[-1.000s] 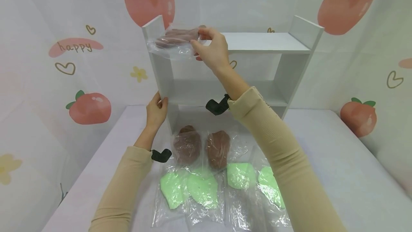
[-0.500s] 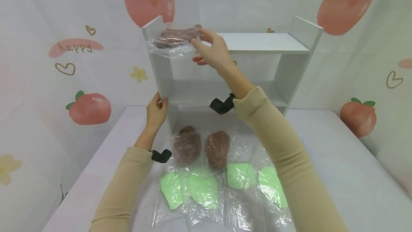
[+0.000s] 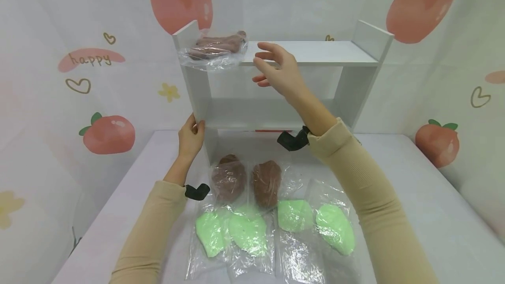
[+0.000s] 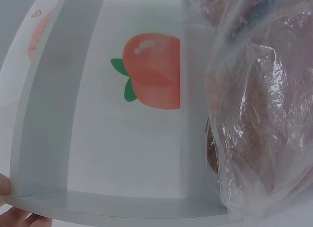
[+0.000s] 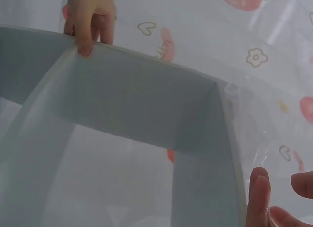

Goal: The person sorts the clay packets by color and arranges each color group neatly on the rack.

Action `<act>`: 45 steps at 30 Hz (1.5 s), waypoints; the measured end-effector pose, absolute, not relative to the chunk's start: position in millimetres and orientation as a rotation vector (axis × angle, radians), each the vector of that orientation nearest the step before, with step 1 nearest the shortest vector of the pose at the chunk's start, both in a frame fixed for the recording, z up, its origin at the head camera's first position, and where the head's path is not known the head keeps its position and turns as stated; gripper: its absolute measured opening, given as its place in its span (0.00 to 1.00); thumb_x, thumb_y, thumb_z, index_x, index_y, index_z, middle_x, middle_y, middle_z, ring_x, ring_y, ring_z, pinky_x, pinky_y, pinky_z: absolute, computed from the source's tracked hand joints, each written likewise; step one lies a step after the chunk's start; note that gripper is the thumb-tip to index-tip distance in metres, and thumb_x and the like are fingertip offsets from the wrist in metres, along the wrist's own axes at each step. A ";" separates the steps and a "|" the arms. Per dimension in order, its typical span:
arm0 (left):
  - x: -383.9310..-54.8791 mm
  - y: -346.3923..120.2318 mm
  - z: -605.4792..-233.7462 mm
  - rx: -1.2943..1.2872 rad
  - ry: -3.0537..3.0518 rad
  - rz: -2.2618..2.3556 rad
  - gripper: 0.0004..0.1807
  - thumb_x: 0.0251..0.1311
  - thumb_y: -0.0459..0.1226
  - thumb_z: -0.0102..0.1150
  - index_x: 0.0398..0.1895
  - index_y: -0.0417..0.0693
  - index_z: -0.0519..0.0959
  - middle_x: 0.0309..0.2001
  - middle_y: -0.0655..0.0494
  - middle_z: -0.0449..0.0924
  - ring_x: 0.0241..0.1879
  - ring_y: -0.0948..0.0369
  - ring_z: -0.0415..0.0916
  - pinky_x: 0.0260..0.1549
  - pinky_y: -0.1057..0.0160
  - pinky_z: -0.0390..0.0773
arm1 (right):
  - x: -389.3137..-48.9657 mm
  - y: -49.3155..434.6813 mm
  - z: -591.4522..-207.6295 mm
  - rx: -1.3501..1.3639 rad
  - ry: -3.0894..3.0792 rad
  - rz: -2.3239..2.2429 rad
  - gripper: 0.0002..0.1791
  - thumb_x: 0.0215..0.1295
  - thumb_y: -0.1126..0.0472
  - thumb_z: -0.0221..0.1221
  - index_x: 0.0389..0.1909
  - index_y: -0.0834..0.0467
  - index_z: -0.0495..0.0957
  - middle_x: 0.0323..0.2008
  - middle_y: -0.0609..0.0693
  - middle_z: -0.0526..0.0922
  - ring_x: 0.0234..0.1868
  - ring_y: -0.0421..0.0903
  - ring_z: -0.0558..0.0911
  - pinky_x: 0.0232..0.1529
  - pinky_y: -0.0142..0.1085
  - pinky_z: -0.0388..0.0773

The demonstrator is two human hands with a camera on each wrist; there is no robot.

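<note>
A clear plastic bag holding a brown, lumpy, sausage-like piece lies at the left end of the top board of a white shelf unit. Just right of that bag, my right hand hovers in front of the board with its fingers spread and nothing between them. Lower down, my left hand grips the edge of the shelf's left side panel; in the right wrist view its thumb presses on the panel. Two bagged brown lumps, one left and one right, rest at the shelf's foot.
Several bagged pale green pieces lie on the white table nearer to me, in front of the brown lumps. Behind the shelf hangs a white cloth printed with fruit, hearts and flowers.
My right hand has let go of the bag on the top board and drawn back to the right. The bag stays there; my left hand keeps its grip on the panel.
</note>
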State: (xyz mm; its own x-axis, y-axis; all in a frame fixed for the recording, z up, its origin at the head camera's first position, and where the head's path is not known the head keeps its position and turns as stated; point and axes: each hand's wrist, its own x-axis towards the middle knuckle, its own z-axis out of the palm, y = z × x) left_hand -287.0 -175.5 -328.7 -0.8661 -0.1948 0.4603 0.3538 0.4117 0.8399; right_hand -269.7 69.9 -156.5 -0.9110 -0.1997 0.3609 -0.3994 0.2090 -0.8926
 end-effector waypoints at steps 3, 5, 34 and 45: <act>-287.0 -175.6 -328.8 -0.140 -2.168 -1.471 0.22 0.65 0.30 0.45 0.63 0.38 0.67 0.59 0.34 0.71 0.58 0.42 0.72 0.57 0.51 0.76 | -264.3 76.5 -163.9 0.627 -2.328 1.745 0.25 0.67 0.56 0.53 0.65 0.51 0.64 0.58 0.51 0.75 0.36 0.52 0.85 0.36 0.29 0.84; -287.0 -175.6 -328.9 -0.147 -2.165 -1.472 0.22 0.65 0.30 0.45 0.63 0.37 0.67 0.59 0.34 0.71 0.58 0.42 0.72 0.57 0.51 0.75 | -259.9 80.5 -169.8 0.664 -2.338 1.718 0.25 0.67 0.56 0.53 0.64 0.51 0.65 0.57 0.52 0.76 0.38 0.54 0.85 0.37 0.30 0.84; -288.2 -176.5 -329.1 -0.115 -2.184 -1.488 0.22 0.66 0.32 0.45 0.64 0.39 0.66 0.60 0.36 0.70 0.57 0.42 0.72 0.56 0.52 0.77 | -223.4 137.5 -298.7 0.752 -2.615 1.705 0.25 0.66 0.64 0.55 0.63 0.62 0.65 0.52 0.66 0.75 0.45 0.51 0.83 0.44 0.39 0.84; -285.5 -175.0 -328.5 -0.142 -2.179 -1.505 0.22 0.66 0.31 0.44 0.63 0.38 0.66 0.61 0.34 0.69 0.59 0.41 0.70 0.58 0.51 0.75 | -219.6 148.5 -350.5 0.457 -2.752 1.743 0.31 0.66 0.56 0.56 0.67 0.59 0.59 0.60 0.66 0.69 0.58 0.62 0.75 0.56 0.48 0.78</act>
